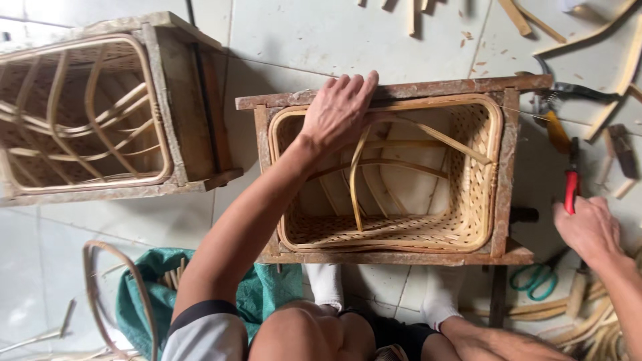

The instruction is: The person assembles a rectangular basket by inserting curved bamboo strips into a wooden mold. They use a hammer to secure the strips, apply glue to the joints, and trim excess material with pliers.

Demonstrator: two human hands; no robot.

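Woven basket (461, 200) is sitting inside a rough wooden frame (509, 167) on the tiled floor (301, 40), directly in front of the person's knees, mouth facing up toward the camera. Bent cane strips (358, 174) are arching across its open interior.

Left hand (338, 110) is lying flat on the far rim of the frame and basket, fingers spread and extended, palm down; it is pressing on the rim rather than closing round anything. One cane strip is running up to just below this hand.

Right hand (588, 230) is resting to the right of the frame, knuckles up, fingers curled over the lower end of the red-handled pliers (570, 187); whether it is actually clamping them cannot be told.

A second frame with a basket (87, 113) is lying tipped to the left, well apart. Green cloth (254, 294) is bunched beside the left arm, with a loose cane hoop (100, 294) near it. Green-handled scissors (535, 275) are lying below the right hand. Wood offcuts (602, 33) are scattered at the upper right.
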